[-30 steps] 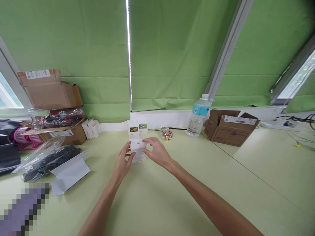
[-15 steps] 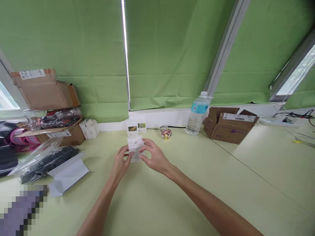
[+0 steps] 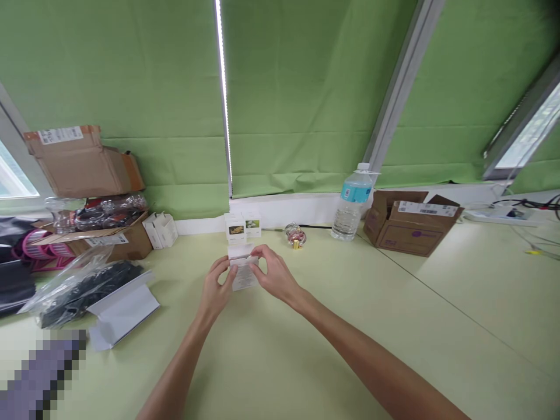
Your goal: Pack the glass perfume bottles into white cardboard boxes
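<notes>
A small white printed carton (image 3: 245,280) with a flap at its top stands between my hands on the pale table. My left hand (image 3: 217,286) grips its left edge, thumb on the front face. My right hand (image 3: 273,274) pinches the upper right edge near the flap, fingers behind and thumb in front. Just behind are small white boxes with pictures on them, one with a yellowish picture (image 3: 236,230) and one with a green picture (image 3: 252,224). To the right lies a shiny pink and gold trinket (image 3: 295,235); its exact kind is unclear.
A water bottle (image 3: 350,204) and an open cardboard box (image 3: 409,227) stand at the back right. On the left are stacked cardboard boxes (image 3: 83,163), white cartons (image 3: 161,231), a plastic bag with dark contents (image 3: 87,294) and an unfolded white box (image 3: 122,315). A power strip (image 3: 503,217) lies far right.
My right hand has closed in on the carton's upper right edge, and its thumb now touches the front. The top flap has folded over. My left hand keeps its grip.
</notes>
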The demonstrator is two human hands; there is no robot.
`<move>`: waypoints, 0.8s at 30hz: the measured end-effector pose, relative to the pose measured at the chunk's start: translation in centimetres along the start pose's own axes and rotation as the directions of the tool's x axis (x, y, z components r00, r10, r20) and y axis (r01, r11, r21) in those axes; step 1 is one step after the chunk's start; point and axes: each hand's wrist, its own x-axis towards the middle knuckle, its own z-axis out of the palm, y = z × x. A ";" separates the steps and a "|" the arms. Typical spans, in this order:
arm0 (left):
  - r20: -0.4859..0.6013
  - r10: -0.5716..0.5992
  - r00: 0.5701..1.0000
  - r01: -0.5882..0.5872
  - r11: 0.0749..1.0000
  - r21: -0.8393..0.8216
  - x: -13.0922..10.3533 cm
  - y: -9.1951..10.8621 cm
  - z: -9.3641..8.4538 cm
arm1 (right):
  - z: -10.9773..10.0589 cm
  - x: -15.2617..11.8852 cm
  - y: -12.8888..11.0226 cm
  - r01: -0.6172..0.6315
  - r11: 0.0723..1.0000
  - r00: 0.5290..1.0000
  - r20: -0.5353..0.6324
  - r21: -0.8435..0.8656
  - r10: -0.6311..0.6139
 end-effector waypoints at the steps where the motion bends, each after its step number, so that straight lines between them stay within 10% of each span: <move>1: -0.012 -0.028 1.000 0.027 0.999 -0.021 0.1 0.2 0.0 | 0.2 0.1 0.1 0.004 1.000 1.000 -0.018 -0.007 -0.004; 8: -0.160 -0.260 0.952 0.222 0.949 -0.225 1.4 0.3 0.9 | 2.5 1.5 2.4 -0.095 0.993 0.971 -0.212 0.066 0.107; 12: -0.111 -0.357 0.927 0.325 0.916 -0.234 2.2 0.6 1.2 | 3.0 2.5 3.2 -0.277 0.909 0.959 0.030 0.312 0.282; 24: 0.011 -0.060 0.998 0.060 0.998 0.031 1.2 0.7 -0.2 | 1.0 1.5 2.9 -0.121 0.930 0.992 0.065 0.347 0.105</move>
